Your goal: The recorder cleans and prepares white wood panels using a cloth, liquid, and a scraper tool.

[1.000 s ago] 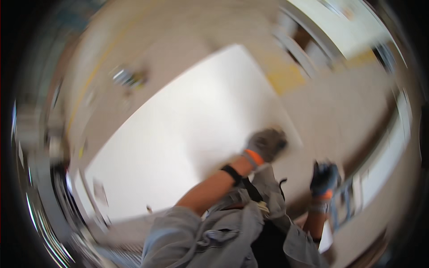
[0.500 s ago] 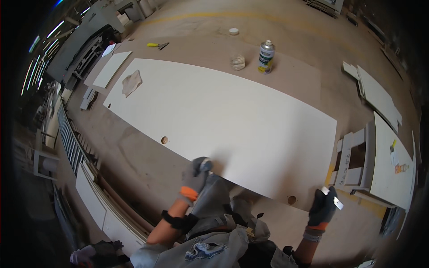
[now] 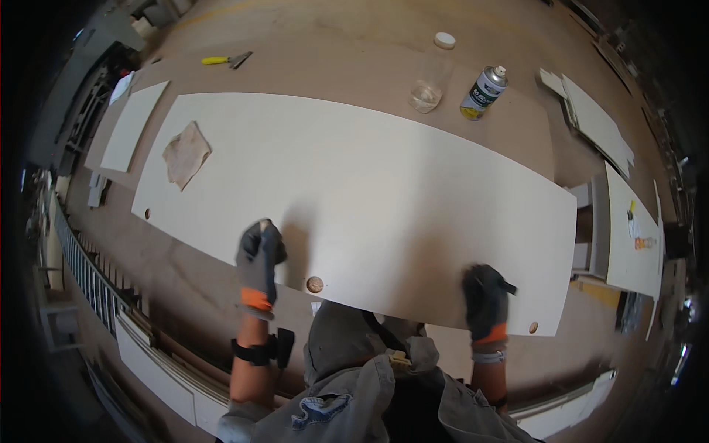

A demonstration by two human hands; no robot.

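Observation:
A long white panel [image 3: 354, 162] with round hinge holes along its near edge lies before me. Over that edge, left of one hole [image 3: 315, 284], my left hand [image 3: 260, 258] is closed in a dark glove with an orange cuff. A small pale tip pokes out of its fingers; the rest of that thing is hidden. My right hand [image 3: 485, 303], gloved alike, is closed above the panel's near right part. A short dark piece juts from its right side, too little of it showing to name. On the panel's left end lies a crumpled beige cloth [image 3: 186, 155].
Beyond the panel stand a spray can [image 3: 484, 94] and a clear bottle [image 3: 427, 96] with a white cap [image 3: 444, 40]. A yellow-handled putty knife [image 3: 227, 60] lies far left. A smaller white board [image 3: 135, 125] is at left; more boards [image 3: 602, 122] lie right.
The view has shifted. My left hand has moved left along the near edge; my right hand has come inward from the right corner over the panel. The white piece in my right hand no longer shows.

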